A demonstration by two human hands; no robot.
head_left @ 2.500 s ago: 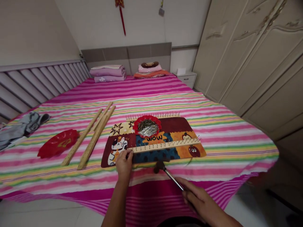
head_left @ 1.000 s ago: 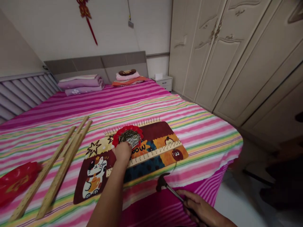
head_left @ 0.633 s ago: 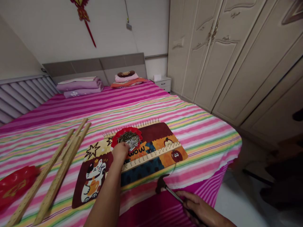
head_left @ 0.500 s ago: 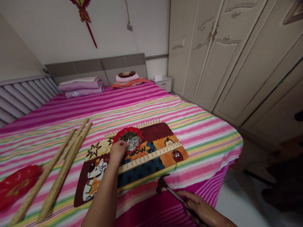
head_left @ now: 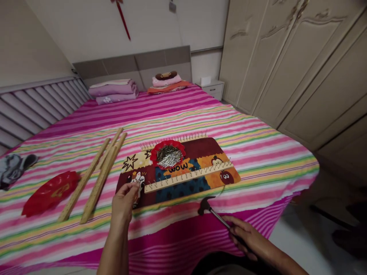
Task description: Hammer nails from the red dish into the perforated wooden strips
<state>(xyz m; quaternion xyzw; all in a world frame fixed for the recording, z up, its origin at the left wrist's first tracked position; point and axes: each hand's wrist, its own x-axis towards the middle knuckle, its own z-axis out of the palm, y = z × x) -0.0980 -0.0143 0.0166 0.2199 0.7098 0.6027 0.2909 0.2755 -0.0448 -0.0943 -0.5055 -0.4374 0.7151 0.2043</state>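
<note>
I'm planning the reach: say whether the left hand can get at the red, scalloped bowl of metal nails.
Probably yes: the left hand is nearby, and nothing visible stands between it and the red, scalloped bowl; its metal nails lie uncovered.

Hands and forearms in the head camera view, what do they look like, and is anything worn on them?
The left hand and right hand are bare, without gloves. The left forearm and right forearm show no sleeves, and I see no watch or bracelet.

One hammer (head_left: pixel 215 214), one mat (head_left: pixel 201 149), two red dishes (head_left: pixel 51 193), two nail-studded strips (head_left: pixel 187 177)
</note>
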